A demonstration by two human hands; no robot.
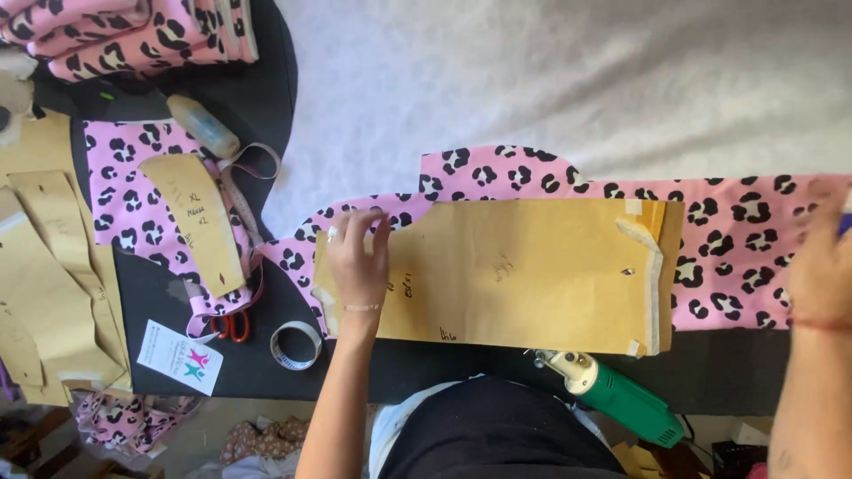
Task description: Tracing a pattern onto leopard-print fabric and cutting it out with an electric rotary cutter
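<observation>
1. Left hand (357, 262): fingers spread flat, palm down, pressing on the left end of the brown paper pattern (515, 279). Nothing gripped. Ring on one finger, thin bracelet at wrist.
2. Right hand (821, 266): at frame's right edge, blurred, resting over the pink leopard-print fabric (737, 222). Finger state: cannot tell.
3. Paper pattern lay flat on top of the fabric, approx. centre of the table, w/ fabric showing above it and to its right.
4. Fabric lay on a black table cover (710, 364).
5. Near edge, just below the pattern: green power tool (612, 395), lying on its side.
6. Left of the left hand: tape roll (295, 344), red-handled scissors (232, 326), white card (180, 357).
7. Further left: second paper piece (195, 217) on more printed fabric; plastic bottle (204, 126) above it.
</observation>
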